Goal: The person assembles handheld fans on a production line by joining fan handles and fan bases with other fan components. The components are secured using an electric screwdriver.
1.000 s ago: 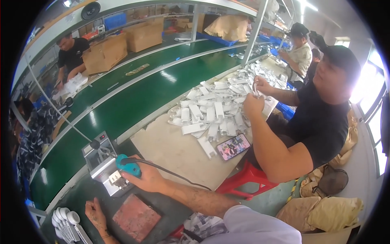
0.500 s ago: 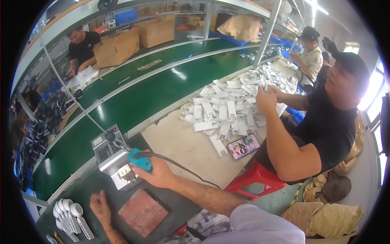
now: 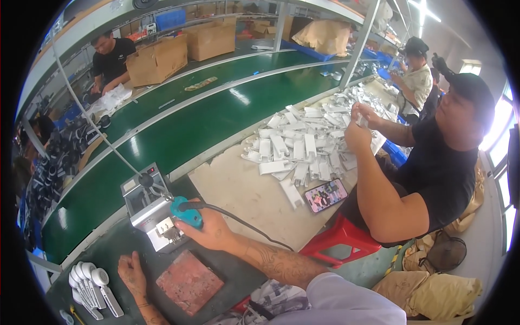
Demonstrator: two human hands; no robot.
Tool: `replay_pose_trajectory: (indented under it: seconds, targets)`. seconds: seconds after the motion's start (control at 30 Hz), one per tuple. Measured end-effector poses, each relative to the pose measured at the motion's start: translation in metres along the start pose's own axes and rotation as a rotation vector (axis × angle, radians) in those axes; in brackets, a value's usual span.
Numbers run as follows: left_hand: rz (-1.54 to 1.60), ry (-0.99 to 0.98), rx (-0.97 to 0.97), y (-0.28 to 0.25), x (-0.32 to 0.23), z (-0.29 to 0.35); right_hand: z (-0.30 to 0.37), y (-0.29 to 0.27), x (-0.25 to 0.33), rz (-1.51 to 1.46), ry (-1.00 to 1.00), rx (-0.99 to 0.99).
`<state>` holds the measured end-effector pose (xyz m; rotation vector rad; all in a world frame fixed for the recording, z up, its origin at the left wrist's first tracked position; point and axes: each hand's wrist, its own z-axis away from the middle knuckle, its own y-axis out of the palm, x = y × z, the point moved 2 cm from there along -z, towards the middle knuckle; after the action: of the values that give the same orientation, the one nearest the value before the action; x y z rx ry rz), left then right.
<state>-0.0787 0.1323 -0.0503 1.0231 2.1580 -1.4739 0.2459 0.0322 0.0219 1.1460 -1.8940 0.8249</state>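
My right hand (image 3: 208, 230) is wrapped round a teal corded electric screwdriver (image 3: 186, 212), whose lower end is hidden. It hangs by a hook from a long thin rod over a grey metal box (image 3: 147, 203). Just below the screwdriver is a pale metal block (image 3: 166, 227) with small holes, close to my fingertips. My left hand (image 3: 132, 275) rests on the dark bench with its fingers curled in, and nothing shows in it. Between my forearms lies a reddish square slab (image 3: 190, 283). Left of my left hand, several white handled parts with round heads (image 3: 93, 287) lie side by side.
A green conveyor (image 3: 179, 135) runs behind the bench. To the right, white plastic parts (image 3: 295, 146) pile up near a phone (image 3: 325, 195). A co-worker (image 3: 428, 179) sits there by a red stool (image 3: 342, 241). The black cable (image 3: 244, 223) crosses above my right forearm.
Both of my hands and the electric screwdriver stay nearly in place. The co-worker on the right has raised their hands slightly. The view has shifted a little.
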Motion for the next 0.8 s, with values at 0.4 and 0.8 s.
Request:
replay_pose_trajectory:
  seconds: [0.4,0.8]
  targets:
    - [0.052,0.001,-0.003,-0.005,-0.023,0.002,-0.001,0.001,0.002,-0.002,-0.054,-0.048]
    - [0.024,0.013,-0.011,-0.001,-0.012,0.001,-0.002,0.001,0.003,-0.019,-0.054,-0.051]
